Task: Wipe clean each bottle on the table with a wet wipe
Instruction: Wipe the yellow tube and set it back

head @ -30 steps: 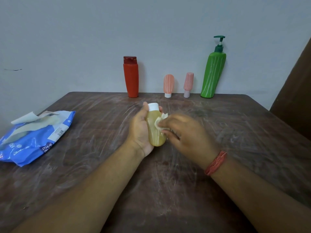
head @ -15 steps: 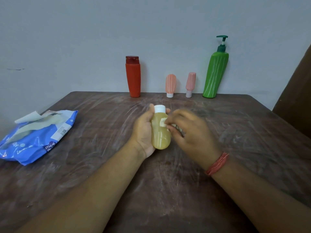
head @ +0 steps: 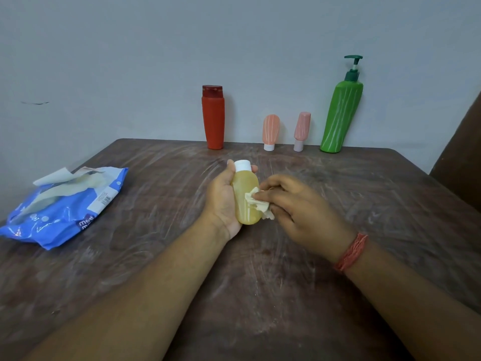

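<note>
Bottle (head: pixel 246 196), yellow with white cap, sits in my left hand (head: pixel 223 199) above mid-table; fingers wrap behind it, thumb by the cap, cap pointing away from me. My right hand (head: pixel 299 212) pinches a crumpled wipe (head: pixel 256 203) and presses it on the bottle's side. Red thread band (head: pixel 351 252) on my right wrist.

Around: four more bottles stand in a row at the far edge of the table (head: pixel 260 295), against the wall: red one (head: pixel 213 118), orange tube (head: pixel 270 131) and pink tube (head: pixel 301 130) standing on their caps, green pump bottle (head: pixel 341 118) leaning. All well apart from my hands, nothing between. One blue wipe pack (head: pixel 65 207) lies far left, flap open, a sheet sticking out.

Count: five bottles total, one wipe in use, one pack. Tabletop streaked with whitish smears.
</note>
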### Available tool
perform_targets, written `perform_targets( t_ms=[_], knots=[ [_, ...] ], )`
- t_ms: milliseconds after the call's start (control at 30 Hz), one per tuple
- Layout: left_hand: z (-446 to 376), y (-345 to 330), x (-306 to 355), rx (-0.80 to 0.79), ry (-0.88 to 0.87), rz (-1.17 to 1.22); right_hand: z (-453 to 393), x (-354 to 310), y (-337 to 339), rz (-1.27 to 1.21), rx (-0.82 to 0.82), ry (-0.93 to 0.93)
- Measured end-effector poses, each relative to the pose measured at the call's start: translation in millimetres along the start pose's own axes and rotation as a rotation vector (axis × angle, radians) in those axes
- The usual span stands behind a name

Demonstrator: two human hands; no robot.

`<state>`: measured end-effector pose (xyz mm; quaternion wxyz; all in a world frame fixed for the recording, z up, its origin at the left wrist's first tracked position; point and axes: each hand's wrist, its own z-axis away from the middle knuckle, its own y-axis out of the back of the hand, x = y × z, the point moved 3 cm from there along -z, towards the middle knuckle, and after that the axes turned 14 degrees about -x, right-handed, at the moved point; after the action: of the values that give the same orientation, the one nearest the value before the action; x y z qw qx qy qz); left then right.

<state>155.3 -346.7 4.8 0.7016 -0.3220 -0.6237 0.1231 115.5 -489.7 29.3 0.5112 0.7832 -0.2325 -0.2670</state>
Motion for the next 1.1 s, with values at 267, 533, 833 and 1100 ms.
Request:
perform_targets(
  t_ms=[267, 533, 833, 1100],
  knots=[
    [4.0, -14.2, -15.1, -0.07, 0.019, -0.135, 1.8, 8.7, 12.9, -0.016, 0.271, -0.182],
    [3.9, -8.6, -5.2, -0.068, 0.045, -0.071, -0.8, -1.2, 3.0, -0.049, 0.159, -0.109],
    [0.8, -0.2, 7.8, -0.002, -0.056, 0.016, -0.9, -5.8, -2.0, -0.099, 0.081, -0.02],
    [3.7, -16.2, -5.3, -0.038, 0.028, -0.074, 2.8, 0.8, 9.7, -0.085, 0.272, -0.125]
  ],
)
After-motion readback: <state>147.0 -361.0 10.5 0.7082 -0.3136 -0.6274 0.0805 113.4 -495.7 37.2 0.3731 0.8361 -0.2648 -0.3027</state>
